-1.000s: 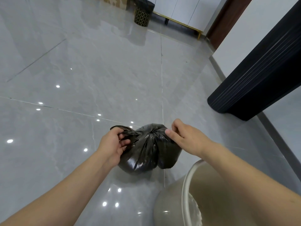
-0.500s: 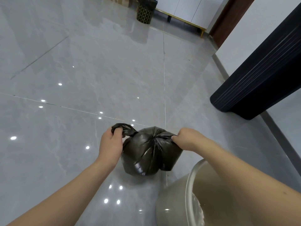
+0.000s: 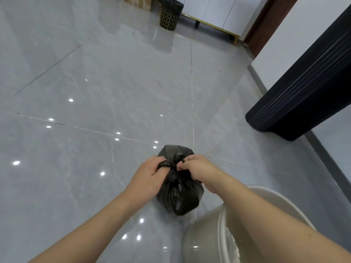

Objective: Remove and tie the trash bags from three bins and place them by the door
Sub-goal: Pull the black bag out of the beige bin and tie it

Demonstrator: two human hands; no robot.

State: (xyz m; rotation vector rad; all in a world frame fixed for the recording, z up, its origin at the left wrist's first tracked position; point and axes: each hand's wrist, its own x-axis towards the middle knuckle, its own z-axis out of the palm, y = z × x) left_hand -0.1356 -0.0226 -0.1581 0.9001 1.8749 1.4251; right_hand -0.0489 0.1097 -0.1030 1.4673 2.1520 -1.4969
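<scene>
**Both hands on the knot of a black bag**

The left hand [image 3: 150, 177] had its grip curled round a twisted black strand at the top of the small, shiny black plastic trash bag [image 3: 179, 194], fingers wrapped over it. The right hand [image 3: 197, 170] pinched the other strand just beside it, its fingertips bent in tight on the plastic. The two hands sat almost touching at the gathered neck, where the film bunched into a knot.

The bag rested on the glossy grey tiled floor [image 3: 114, 92], a little below the middle of the view, its rounded body bulging at 6 o'clock from the hands. At 5 o'clock from the bag, close by, stood a beige round plastic bin [image 3: 205, 238], its rim partly hidden by the right forearm.

Well apart at 12 o'clock, a black bin with a gold honeycomb pattern [image 3: 170, 15] stood by a white cabinet on gold legs [image 3: 214, 10]. At 2 o'clock a dark ribbed panel [image 3: 303, 88] met the floor beside a white wall.
</scene>
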